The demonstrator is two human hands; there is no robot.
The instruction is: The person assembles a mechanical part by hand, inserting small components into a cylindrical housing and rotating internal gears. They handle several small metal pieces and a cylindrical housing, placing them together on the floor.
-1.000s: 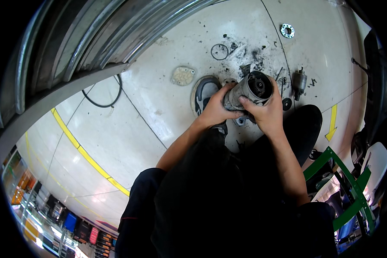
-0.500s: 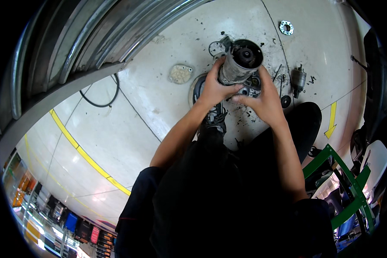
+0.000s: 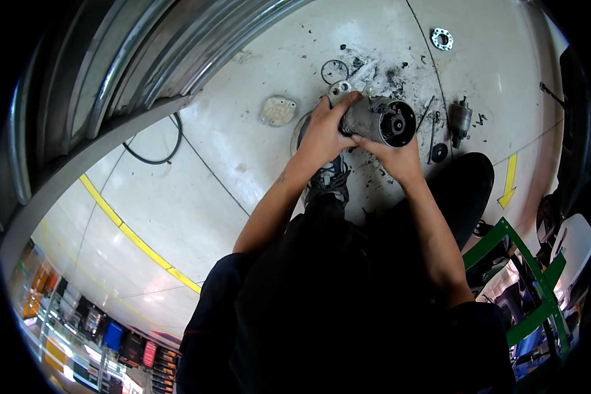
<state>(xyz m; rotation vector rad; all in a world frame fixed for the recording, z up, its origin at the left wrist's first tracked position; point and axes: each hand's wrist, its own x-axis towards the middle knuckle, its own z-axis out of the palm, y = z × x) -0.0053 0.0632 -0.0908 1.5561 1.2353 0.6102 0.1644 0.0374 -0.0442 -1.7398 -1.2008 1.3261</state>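
Observation:
Both hands hold a grimy metal starter motor, its round open end facing right and showing a dark interior with a small centre hub. Around the mounting end on the left wraps my left hand, thumb and fingers closed on it. My right hand grips the cylinder from below near the open end; its fingers are partly hidden behind the part. On the floor just beyond lie a thin ring and black debris. A flat pale metal cover plate rests to the left of my left hand.
To the right lie a small cylindrical solenoid, a black washer, long thin bolts and a toothed silver ring. A ribbed metal shutter curves along the left, with a black cable. A green metal frame stands at lower right.
The starter motor has tipped over to the right, so its open end now points sideways instead of up. My hands have turned with it, uncovering the ring and dark debris behind.

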